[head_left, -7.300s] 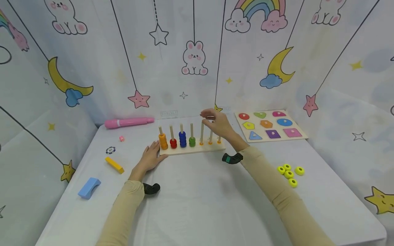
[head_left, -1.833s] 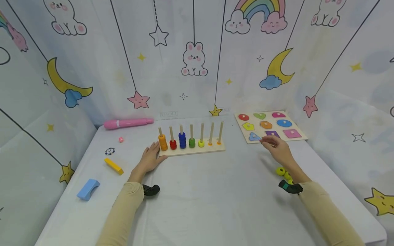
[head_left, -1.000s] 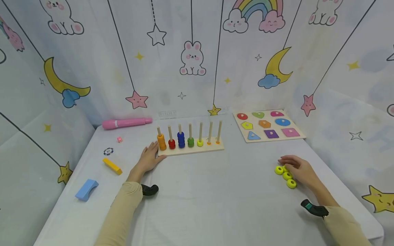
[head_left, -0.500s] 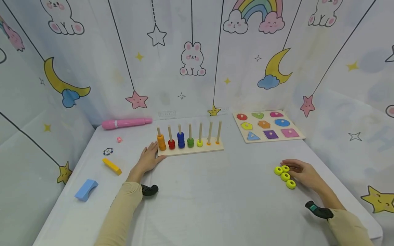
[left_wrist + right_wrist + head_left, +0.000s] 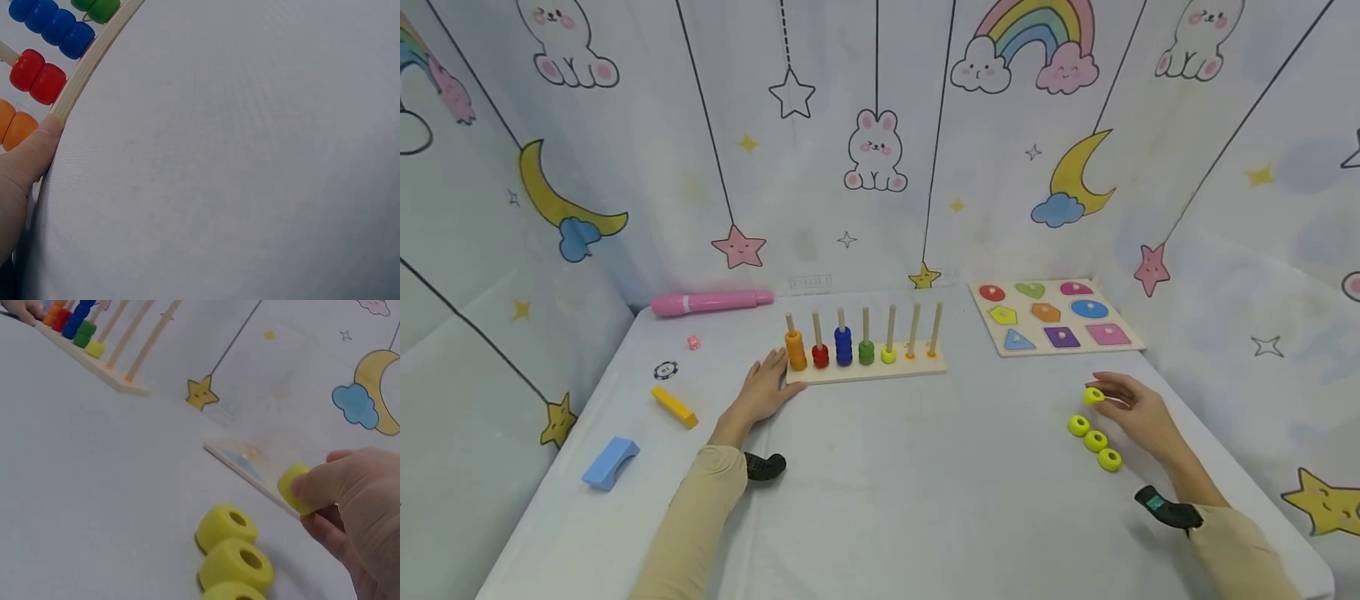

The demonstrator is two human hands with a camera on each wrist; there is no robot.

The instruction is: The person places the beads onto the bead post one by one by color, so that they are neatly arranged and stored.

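Just now the right hand point(image 5: 1138, 412) pinches a yellow ring point(image 5: 1093, 396) between thumb and fingertips, lifted clear of the white table point(image 5: 910, 492) near its right side; the right wrist view shows the same ring point(image 5: 294, 487) gripped at the fingertips point(image 5: 315, 484). Three more yellow rings point(image 5: 1094, 441) lie in a short row on the cloth just below and left of that hand, touching or nearly touching each other point(image 5: 234, 550). The left hand point(image 5: 763, 392) rests flat with relaxed fingers against the left end of the wooden peg board point(image 5: 868, 372), its thumb point(image 5: 28, 156) pressed to the board's edge point(image 5: 94, 59), holding nothing. On the pegs sit orange rings point(image 5: 795, 350), red rings point(image 5: 820, 356), blue rings point(image 5: 843, 346), a green ring point(image 5: 866, 352) and one yellow ring on the fifth peg point(image 5: 888, 355); the two rightmost pegs are bare. A shape puzzle board point(image 5: 1054, 314) lies at the far right, beyond the right hand
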